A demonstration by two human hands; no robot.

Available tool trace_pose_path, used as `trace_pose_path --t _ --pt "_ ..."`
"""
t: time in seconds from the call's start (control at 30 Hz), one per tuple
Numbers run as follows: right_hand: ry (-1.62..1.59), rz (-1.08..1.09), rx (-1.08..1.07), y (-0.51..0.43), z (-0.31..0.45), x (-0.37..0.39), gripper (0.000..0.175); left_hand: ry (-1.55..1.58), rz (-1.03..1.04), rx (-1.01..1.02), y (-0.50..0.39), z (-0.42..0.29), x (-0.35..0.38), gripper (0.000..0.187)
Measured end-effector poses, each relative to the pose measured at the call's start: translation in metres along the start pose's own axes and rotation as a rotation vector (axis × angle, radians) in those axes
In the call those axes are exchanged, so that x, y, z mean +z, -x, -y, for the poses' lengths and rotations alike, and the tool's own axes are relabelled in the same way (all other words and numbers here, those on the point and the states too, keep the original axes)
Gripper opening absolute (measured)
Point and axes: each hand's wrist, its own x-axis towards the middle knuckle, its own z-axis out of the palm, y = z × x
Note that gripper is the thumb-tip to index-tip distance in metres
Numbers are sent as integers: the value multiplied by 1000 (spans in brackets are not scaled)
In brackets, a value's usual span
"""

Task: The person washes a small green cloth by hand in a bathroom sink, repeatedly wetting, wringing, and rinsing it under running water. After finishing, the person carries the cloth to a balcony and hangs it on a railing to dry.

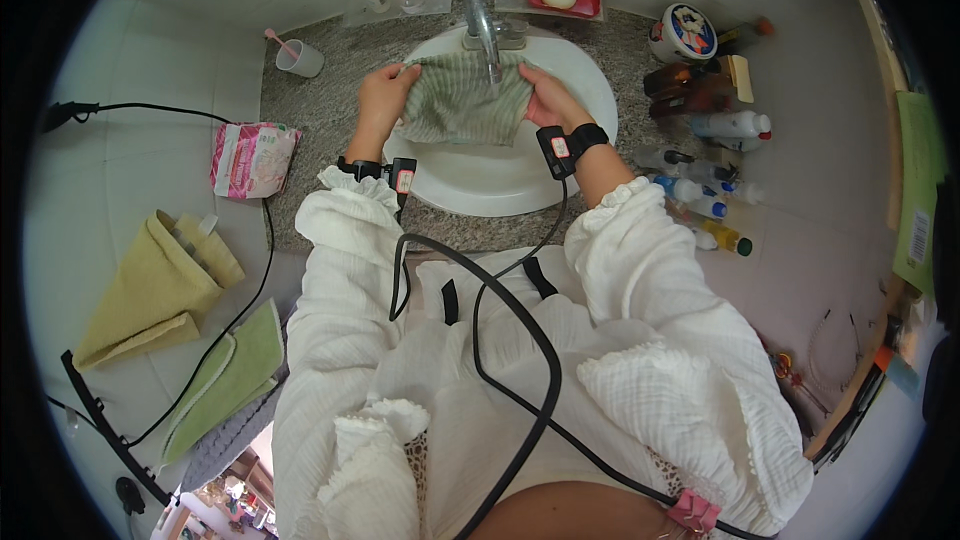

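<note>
A green striped cloth (465,109) is spread between my two hands, over the white washbasin (480,184). My left hand (386,94) pinches its upper left corner, thumb on top. At the opposite side my right hand (553,96) grips the upper right edge. The chrome faucet (484,34) reaches over the cloth, its spout tip in front of the fabric. Whether water runs is hard to tell. Each wrist wears a black strap with a small device, and black cables (517,315) from them cross in front of my body.
Left on the granite counter (330,116) are a cup with a pink toothbrush (300,58) and a pink-white packet (255,161). Bottles (720,124) and a white tub (682,31) line the right. A red soap dish (585,0) sits behind. Towels (161,289) hang at left.
</note>
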Motion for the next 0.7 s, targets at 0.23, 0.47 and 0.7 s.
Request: trace_pose_path --t 0.23,0.47,0.7 --pt "23 -48 -63 2 9 0 33 41 -35 -7 -3 16 6 29" --pt "-91 -91 -94 14 17 -1 37 213 21 -128 -8 12 34 26" --pt "-204 -22 -13 13 -17 3 38 492 98 -208 3 26 68 24"
